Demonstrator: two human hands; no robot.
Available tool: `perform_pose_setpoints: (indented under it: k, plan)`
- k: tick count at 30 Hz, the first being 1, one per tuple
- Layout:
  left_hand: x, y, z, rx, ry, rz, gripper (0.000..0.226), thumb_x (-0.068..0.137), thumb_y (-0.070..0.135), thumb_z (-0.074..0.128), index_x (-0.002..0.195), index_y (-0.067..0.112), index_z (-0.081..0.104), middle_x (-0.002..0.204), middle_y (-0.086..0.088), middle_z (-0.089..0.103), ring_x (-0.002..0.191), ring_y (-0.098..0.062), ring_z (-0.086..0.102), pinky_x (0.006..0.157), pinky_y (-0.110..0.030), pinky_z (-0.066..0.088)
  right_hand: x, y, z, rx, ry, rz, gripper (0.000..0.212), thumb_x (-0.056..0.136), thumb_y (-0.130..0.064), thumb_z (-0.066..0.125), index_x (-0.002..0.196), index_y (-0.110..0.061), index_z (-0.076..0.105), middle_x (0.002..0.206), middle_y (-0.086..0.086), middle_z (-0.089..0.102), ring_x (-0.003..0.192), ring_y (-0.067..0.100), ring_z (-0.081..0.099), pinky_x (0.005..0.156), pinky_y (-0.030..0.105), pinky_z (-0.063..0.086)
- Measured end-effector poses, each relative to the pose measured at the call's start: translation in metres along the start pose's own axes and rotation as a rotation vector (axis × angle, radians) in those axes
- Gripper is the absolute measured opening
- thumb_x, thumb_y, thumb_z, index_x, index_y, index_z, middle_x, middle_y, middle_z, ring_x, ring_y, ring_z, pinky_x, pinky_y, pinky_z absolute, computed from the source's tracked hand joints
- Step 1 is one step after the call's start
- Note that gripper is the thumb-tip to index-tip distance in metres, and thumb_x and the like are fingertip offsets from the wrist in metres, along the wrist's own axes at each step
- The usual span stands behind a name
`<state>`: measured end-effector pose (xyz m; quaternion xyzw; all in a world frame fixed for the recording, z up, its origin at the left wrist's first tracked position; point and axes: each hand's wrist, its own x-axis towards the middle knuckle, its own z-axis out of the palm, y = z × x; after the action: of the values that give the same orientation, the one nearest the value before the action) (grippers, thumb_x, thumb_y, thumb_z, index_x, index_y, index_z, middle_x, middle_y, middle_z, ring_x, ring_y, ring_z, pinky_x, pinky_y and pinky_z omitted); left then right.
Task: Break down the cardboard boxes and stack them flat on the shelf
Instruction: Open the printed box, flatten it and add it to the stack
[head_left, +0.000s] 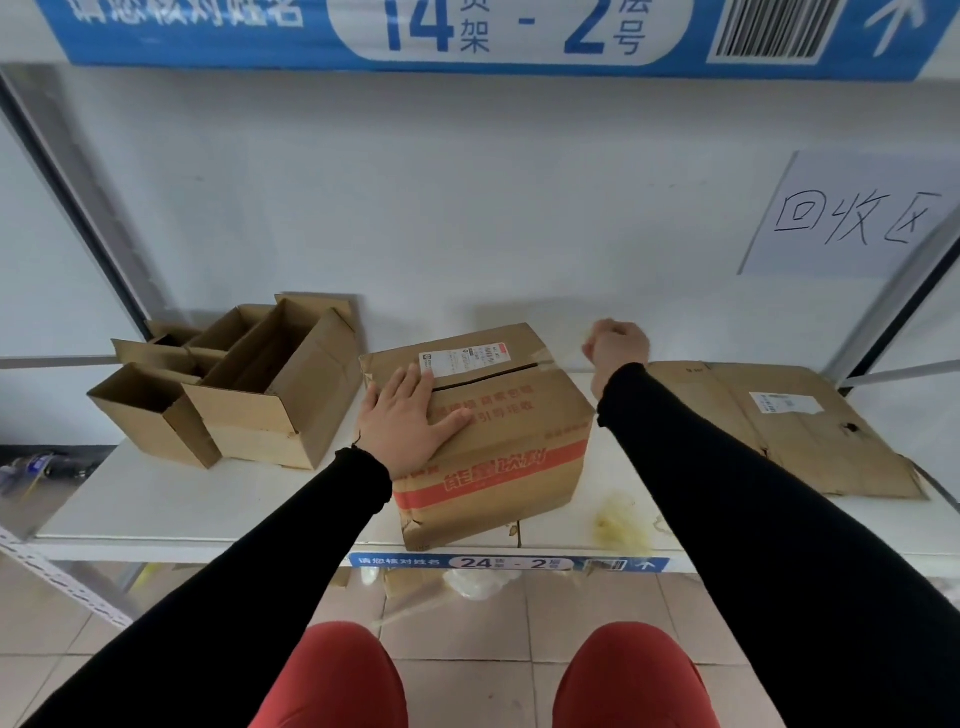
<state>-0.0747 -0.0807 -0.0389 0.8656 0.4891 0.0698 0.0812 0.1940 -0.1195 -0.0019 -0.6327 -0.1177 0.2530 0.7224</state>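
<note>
Left hand (402, 415) flat on sealed box (483, 431), right hand (618, 345) fisted (maybe pinching tape, can't tell) just beyond its right end.

Both arms reach forward in black sleeves. The left hand (402, 423) lies flat with fingers spread and straight. The right hand (618, 345) is raised, fingers curled into a fist.

A parcel storeroom is being shown: numbered rack labels (498, 31) with barcodes at 12 o'clock, a handwritten paper sign (852, 215) at 2 o'clock.
</note>
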Motion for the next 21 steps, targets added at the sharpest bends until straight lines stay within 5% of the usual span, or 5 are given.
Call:
perform_pose_setpoints:
  k: [3,11,17,21]
  plan:
    - [0.000,0.004,0.000,0.014,-0.007,0.004,0.098,0.087,0.084,0.016,0.162,0.021,0.007,0.169,-0.001,0.003,0.155,-0.016,0.000,0.125,-0.045,-0.003,0.007,0.000,-0.015,0.080,0.049,-0.055,0.015,0.101,-0.012,0.056,0.112,-0.014,0.045,0.080,0.003,0.060,0.065,0.015,0.055,0.068,0.026,0.051]
    - [-0.001,0.006,-0.001,0.030,-0.019,-0.005,0.098,0.087,0.084,0.016,0.162,0.021,0.006,0.169,0.000,0.003,0.155,-0.016,0.000,0.125,-0.045,-0.004,-0.003,0.027,0.004,-0.850,-0.322,-0.558,0.009,0.089,-0.014,0.064,0.083,-0.019,0.062,0.100,-0.005,0.059,0.088,0.012,0.060,0.074,0.020,0.042]
    - [0.000,0.008,0.002,0.041,0.003,-0.001,0.098,0.086,0.085,0.015,0.161,0.022,0.010,0.169,-0.001,0.005,0.155,-0.016,0.001,0.125,-0.046,-0.002,0.000,0.015,-0.007,-1.042,-0.465,-0.576,0.015,0.096,-0.017,0.057,0.087,-0.017,0.069,0.101,-0.009,0.069,0.094,0.013,0.061,0.082,0.027,0.043]
    - [0.001,0.007,0.003,0.039,0.006,-0.001,0.100,0.085,0.085,0.013,0.161,0.022,0.010,0.169,-0.001,0.006,0.155,-0.017,0.002,0.125,-0.046,-0.001,-0.009,0.015,-0.012,-1.157,-0.513,-0.613,0.040,0.096,-0.039,0.042,0.073,-0.014,0.064,0.085,0.007,0.063,0.079,0.023,0.060,0.067,0.035,0.045]
